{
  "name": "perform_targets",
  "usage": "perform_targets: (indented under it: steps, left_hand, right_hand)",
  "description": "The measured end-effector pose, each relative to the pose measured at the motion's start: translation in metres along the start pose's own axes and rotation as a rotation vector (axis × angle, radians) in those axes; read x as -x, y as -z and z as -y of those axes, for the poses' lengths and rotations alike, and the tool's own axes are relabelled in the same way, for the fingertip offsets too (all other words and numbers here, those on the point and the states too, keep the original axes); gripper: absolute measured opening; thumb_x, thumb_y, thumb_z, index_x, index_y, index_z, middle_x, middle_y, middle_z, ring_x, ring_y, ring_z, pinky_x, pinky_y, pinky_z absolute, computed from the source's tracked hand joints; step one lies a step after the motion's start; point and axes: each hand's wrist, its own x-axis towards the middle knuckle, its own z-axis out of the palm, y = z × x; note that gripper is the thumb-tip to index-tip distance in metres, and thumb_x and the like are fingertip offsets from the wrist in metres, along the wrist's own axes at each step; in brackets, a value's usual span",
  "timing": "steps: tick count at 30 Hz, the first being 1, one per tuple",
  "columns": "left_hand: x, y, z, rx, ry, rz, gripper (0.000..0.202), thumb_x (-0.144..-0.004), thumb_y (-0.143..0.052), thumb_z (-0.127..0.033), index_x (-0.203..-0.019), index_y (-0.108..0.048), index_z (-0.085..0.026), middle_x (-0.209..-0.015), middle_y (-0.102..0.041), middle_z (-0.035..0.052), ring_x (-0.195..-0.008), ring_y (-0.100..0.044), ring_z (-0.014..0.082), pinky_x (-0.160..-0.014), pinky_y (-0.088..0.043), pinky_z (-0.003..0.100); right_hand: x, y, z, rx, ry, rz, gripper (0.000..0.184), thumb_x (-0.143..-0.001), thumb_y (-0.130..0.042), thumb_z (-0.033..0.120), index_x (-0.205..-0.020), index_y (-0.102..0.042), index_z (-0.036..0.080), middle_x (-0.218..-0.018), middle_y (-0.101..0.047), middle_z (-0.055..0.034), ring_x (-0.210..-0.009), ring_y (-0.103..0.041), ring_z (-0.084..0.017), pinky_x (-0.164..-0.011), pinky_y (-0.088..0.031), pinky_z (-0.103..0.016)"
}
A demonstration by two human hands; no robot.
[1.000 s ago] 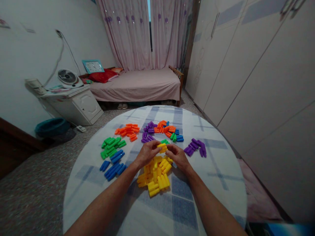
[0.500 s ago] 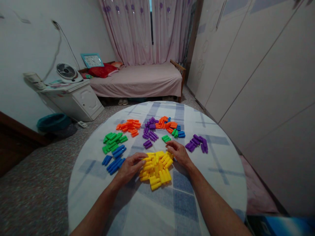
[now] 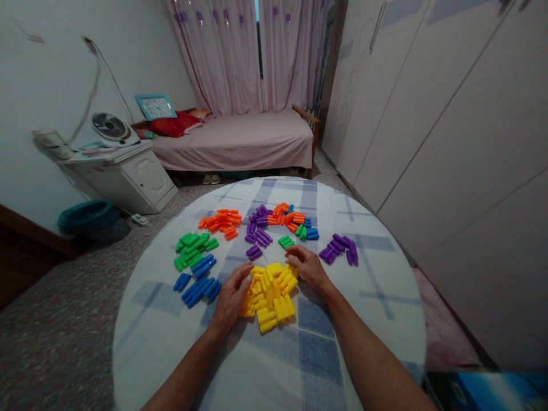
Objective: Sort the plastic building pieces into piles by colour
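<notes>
A heap of yellow plastic pieces (image 3: 272, 294), short and rod-like, lies on the round table between my hands. My left hand (image 3: 231, 295) rests along the heap's left side, fingers stretched forward and touching it. My right hand (image 3: 311, 268) is at the upper right of the heap, fingers loosely bent and apart, fingertips near its edge. Blue pieces (image 3: 199, 290) lie just left of my left hand. Small green pieces (image 3: 286, 241) sit beyond my right fingertips, and purple pieces (image 3: 339, 249) are off to its right.
More clusters lie farther back on the checked tablecloth (image 3: 274, 377): orange pieces (image 3: 220, 221), green pieces (image 3: 192, 249), purple pieces (image 3: 258, 234) and a mixed orange group (image 3: 285, 215). Beyond the table stand a bed (image 3: 248, 140), a white cabinet (image 3: 148, 177) and a wardrobe (image 3: 449, 142).
My left hand has slid back toward me and flattened along the left side of the yellow heap. My right hand stays almost in place. The whole view has shifted slightly.
</notes>
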Motion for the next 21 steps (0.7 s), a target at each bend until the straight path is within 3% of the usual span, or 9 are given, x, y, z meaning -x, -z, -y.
perform_targets:
  steps: [8,14,21]
  left_hand:
    - [0.005,-0.019,0.001,-0.046,-0.036,0.011,0.04,-0.09,-0.04,-0.043,-0.117,-0.057,-0.02,-0.139,-0.045,0.0082,-0.132,-0.036,0.0195,-0.114,-0.021,0.037]
    - [0.006,-0.031,-0.001,-0.045,-0.054,0.017,0.041,-0.09,-0.04,-0.044,-0.119,-0.055,-0.02,-0.138,-0.044,0.0087,-0.132,-0.036,0.0205,-0.113,-0.023,0.038]
    - [0.001,-0.031,-0.003,0.0,-0.038,-0.013,0.042,-0.09,-0.039,-0.041,-0.122,-0.052,-0.018,-0.139,-0.043,0.0101,-0.132,-0.036,0.02,-0.114,-0.021,0.039]
  right_hand:
    - [-0.001,-0.001,-0.001,0.014,0.008,0.004,0.024,-0.077,-0.056,0.03,-0.098,-0.064,0.02,-0.091,-0.068,-0.0035,-0.082,-0.063,-0.018,-0.075,-0.049,-0.033]
    - [0.0,-0.001,0.002,0.039,0.022,-0.01,0.023,-0.076,-0.056,0.028,-0.096,-0.065,0.02,-0.09,-0.069,-0.0031,-0.082,-0.063,-0.018,-0.076,-0.049,-0.033]
    - [0.001,-0.002,0.006,0.057,0.013,-0.033,0.023,-0.076,-0.055,0.027,-0.095,-0.065,0.02,-0.089,-0.069,-0.0031,-0.082,-0.064,-0.018,-0.074,-0.049,-0.031]
